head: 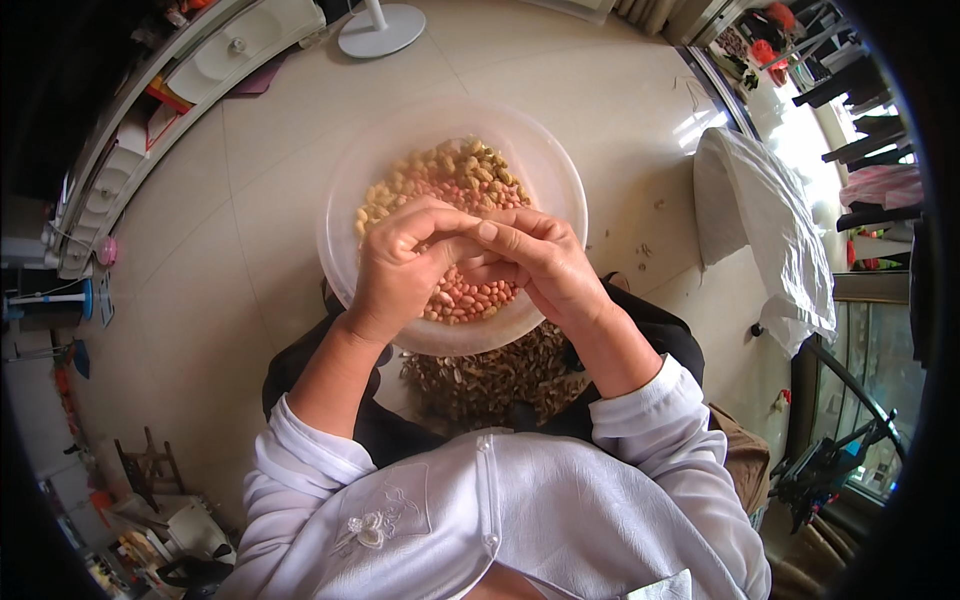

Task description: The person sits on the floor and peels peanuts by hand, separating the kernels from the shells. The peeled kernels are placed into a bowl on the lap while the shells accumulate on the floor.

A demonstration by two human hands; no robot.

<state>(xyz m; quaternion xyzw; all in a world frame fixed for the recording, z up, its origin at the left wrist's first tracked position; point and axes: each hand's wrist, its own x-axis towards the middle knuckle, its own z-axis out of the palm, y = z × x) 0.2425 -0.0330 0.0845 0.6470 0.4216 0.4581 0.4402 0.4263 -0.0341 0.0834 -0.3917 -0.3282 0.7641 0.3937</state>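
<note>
My left hand (405, 266) and my right hand (547, 262) meet fingertip to fingertip above a translucent plastic basin (576, 202). Both thumbs and forefingers press together, and whatever may lie between them is hidden by the fingers. Inside the basin, shelled pink peanut kernels (471, 300) spread over the middle and near side. Unshelled peanuts (480, 166) are heaped along the far and left parts. On the floor between my legs, just this side of the basin, lies a pile of broken peanut shells (487, 382).
A white plastic bag (757, 210) stands to the right, with a few shell scraps (643, 251) on the tiles nearby. Drawers (240, 49) line the far left. A round white stand base (382, 31) rests beyond the basin. A small wooden chair (150, 465) is at the lower left.
</note>
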